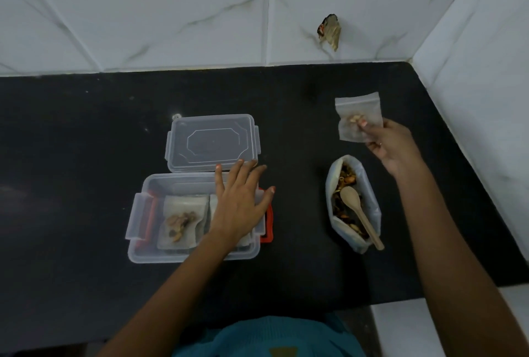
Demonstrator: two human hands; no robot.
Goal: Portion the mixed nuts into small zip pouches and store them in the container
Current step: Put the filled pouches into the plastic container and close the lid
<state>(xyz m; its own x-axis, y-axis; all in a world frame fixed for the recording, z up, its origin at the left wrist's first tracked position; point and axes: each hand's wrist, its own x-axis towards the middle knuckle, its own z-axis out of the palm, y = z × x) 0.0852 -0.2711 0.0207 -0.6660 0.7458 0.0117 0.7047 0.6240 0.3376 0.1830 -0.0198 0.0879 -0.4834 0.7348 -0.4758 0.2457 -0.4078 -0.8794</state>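
At two o'clock the right hand point(392, 150) pinches a translucent zip pouch point(357, 109) holding few nuts; the left hand point(240, 205) spreads its fingers over the container point(171, 178).

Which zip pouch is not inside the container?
The pouch held up by the right hand; the others lie in the container.

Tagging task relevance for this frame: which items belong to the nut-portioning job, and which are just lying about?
Job:
- container with filled pouches inside
- lid behind it
- nut bag with spoon in it
- pouch, pinched by right hand
- left hand, open over the container

Lying about:
- scrap stuck on the wall
- pale speck beside the lid
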